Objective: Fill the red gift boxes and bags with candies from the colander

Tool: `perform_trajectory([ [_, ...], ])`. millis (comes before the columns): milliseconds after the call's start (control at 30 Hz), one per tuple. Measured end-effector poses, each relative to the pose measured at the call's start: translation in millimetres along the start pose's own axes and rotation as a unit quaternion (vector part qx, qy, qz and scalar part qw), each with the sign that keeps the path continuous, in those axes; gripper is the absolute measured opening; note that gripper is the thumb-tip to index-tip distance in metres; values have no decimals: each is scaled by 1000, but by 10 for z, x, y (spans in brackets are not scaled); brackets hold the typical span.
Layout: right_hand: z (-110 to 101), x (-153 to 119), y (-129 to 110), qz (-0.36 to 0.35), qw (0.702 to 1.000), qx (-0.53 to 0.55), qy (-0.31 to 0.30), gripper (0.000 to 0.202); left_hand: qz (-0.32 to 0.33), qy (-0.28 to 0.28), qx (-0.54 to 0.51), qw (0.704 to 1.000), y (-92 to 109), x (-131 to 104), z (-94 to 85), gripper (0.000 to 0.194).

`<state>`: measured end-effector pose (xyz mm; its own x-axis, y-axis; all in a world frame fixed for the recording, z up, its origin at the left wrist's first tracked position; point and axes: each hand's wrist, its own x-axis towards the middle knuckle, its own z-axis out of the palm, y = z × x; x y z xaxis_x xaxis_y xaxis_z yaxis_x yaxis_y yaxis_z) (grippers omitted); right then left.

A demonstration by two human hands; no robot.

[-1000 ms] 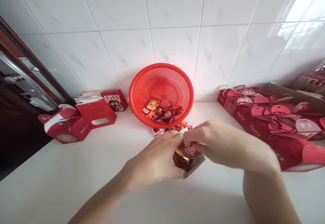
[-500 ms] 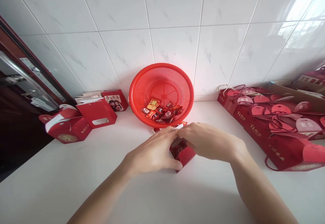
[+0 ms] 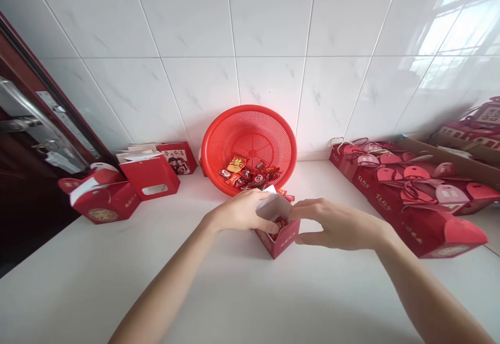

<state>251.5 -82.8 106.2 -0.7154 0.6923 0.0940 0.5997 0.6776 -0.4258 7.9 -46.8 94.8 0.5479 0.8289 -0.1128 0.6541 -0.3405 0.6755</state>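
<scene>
A small red candy box stands open-topped on the white counter, with red-wrapped candies inside it. My left hand grips the box's left side, its thumb over the near rim and its fingers behind the wall. At the right corner of the box is my right hand, thumb and fingers apart, fingertips against or very close to the back edge. Just behind the box, a red plastic basket leans on the wall with wrapped sweets in its lower part.
To the left stand a folded red box and flat red cartons. Several tied red boxes are packed in rows at the right beside a cardboard carton. A tiled wall bounds the counter behind; a door is at far left.
My right hand has drawn back to the right, off the box's top, and its fingers have spread. The box has turned slightly and its inside shows more. The camera view has shifted a little.
</scene>
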Motion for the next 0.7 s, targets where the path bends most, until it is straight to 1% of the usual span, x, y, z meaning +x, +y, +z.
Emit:
perform_trajectory([
  [67, 100, -87, 46, 8, 1000, 19, -4, 20, -13, 15, 8, 1000, -40, 24, 0, 82],
  [100, 159, -126, 74, 19, 999, 26, 7, 24, -17, 24, 12, 1000, -56, 33, 7, 87],
  [167, 287, -185, 133, 43, 997, 36, 50, 28, -9, 34, 14, 999, -71, 41, 30, 93],
  [267, 482, -205, 219, 74, 988, 52, 125, 35, 11, 16, 11, 1000, -40, 30, 81, 89],
  [400, 713, -137, 313, 107, 962, 62, 243, 39, 16, -12, 25, 999, 29, -22, 196, 84],
  [533, 914, -59, 382, 126, 926, 76, 349, 36, 56, 10, 40, 998, 17, -87, 367, 79],
  [633, 1016, -39, 411, 126, 903, 63, 407, 36, 58, 24, 70, 996, -39, -120, 484, 79],
  [700, 1045, -47, 417, 126, 894, 54, 426, 41, 64, 33, 80, 994, -77, -129, 542, 78],
])
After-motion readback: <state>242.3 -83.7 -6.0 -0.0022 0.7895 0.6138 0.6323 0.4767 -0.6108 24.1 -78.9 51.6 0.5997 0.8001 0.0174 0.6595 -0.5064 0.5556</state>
